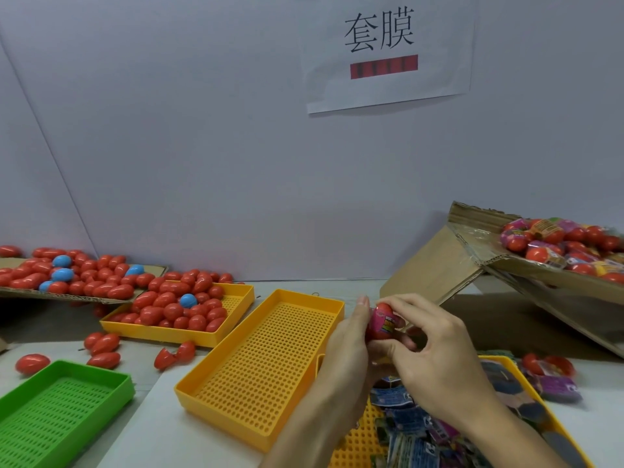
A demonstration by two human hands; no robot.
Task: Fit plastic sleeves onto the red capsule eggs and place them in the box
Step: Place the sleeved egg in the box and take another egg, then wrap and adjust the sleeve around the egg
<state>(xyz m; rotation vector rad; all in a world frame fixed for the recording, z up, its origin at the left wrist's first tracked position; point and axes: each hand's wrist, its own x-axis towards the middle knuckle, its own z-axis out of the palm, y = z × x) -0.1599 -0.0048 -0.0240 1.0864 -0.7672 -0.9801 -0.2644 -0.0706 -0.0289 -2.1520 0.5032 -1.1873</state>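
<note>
Between both hands is a red capsule egg (pixel 383 324) with a pink printed plastic sleeve around it. My left hand (pixel 344 352) holds it from the left, fingers curled round its side. My right hand (pixel 435 352) pinches the sleeve over the egg from the right. The tilted cardboard box (pixel 540 275) at the right holds several sleeved eggs. Flat printed sleeves (pixel 418 430) lie piled in a yellow tray (pixel 506 361) under my right forearm. Bare red eggs (pixel 175 309) fill another yellow tray (pixel 236 315) at the left.
An empty yellow perforated tray (pixel 270 373) lies in the middle, a green tray (pixel 60 410) at the lower left. More red and a few blue eggs sit on a cardboard sheet (pixel 20 292) at the far left. Loose eggs (pixel 101 346) lie on the table. A paper sign (pixel 385 49) hangs on the wall.
</note>
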